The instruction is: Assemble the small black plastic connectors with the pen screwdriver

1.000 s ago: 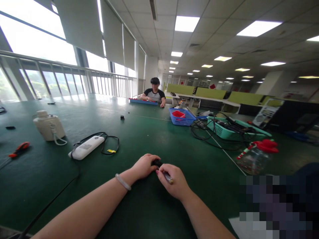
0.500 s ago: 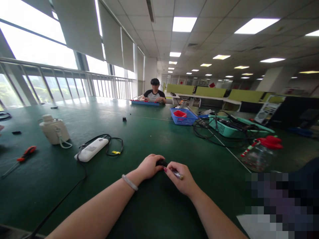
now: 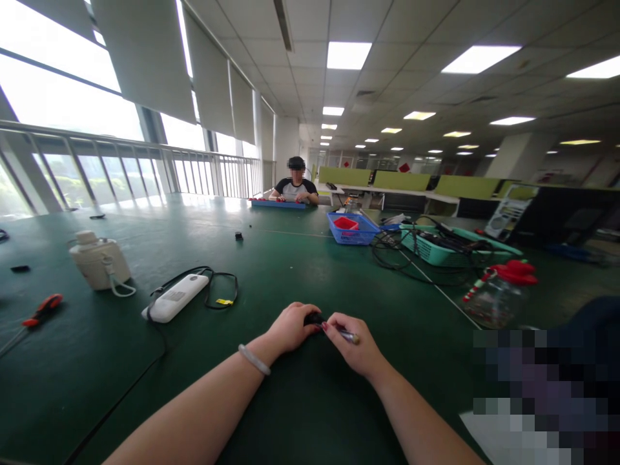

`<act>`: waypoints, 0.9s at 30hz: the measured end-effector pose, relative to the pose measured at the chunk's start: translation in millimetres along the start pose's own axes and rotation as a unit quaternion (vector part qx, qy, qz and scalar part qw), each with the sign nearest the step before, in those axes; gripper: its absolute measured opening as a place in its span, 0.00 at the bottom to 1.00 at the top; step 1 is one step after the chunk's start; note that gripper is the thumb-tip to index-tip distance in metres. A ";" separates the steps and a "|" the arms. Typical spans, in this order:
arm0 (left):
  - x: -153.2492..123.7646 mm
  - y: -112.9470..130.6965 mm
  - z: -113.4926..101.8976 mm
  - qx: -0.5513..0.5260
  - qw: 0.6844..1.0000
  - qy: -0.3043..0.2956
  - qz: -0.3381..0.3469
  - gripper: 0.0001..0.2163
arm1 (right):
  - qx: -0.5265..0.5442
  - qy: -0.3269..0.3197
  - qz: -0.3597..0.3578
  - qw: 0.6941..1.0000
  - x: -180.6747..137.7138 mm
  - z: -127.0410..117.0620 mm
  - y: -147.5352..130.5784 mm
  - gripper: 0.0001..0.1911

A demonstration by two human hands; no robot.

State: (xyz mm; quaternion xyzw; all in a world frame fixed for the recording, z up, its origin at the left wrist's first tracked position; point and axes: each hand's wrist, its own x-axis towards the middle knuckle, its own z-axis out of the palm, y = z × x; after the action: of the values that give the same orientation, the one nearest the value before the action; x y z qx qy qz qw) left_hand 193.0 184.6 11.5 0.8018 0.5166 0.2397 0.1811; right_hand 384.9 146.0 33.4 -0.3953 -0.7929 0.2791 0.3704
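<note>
Just above the green table, my left hand is closed around a small black object, whose kind is hidden by the fingers. My right hand pinches a slim, pen-like tool with a greyish shaft and a yellowish end. The tool's far end points at the black object; whether it touches cannot be made out. A white power strip with a black cord lies left of my hands.
An orange-and-black screwdriver and a beige bottle are on the left. A blue basket, a green basket with cables and a red-lidded jar are on the right. Across the table sits a person.
The view has turned slightly right and up, so the table's things appear shifted a little left. My hands keep nearly the same grip and place.
</note>
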 end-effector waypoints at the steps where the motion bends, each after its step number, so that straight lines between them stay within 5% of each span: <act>1: -0.1 -0.1 0.2 0.003 1.000 0.001 0.001 0.18 | 0.001 0.000 0.003 1.000 0.2 -0.2 0.1 0.16; 11: -1.2 -0.9 0.7 0.007 0.998 -0.001 0.059 0.20 | -0.071 -0.008 -0.024 0.997 0.0 -3.2 -5.6 0.17; 19: -1.8 0.0 -1.9 -0.007 1.000 0.003 0.023 0.20 | -0.172 -0.029 -0.064 0.983 -2.3 -1.1 -15.3 0.13; 27: -1.1 2.0 -2.8 0.001 1.000 0.004 0.018 0.17 | -0.162 -0.019 -0.059 0.985 -2.8 -9.7 -7.0 0.15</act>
State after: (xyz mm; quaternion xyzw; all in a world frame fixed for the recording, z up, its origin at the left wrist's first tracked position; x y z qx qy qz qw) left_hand 192.5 182.9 14.6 0.8101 0.5031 0.2456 0.1739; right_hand 391.0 141.4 43.1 -0.3971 -0.8565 0.1316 0.3024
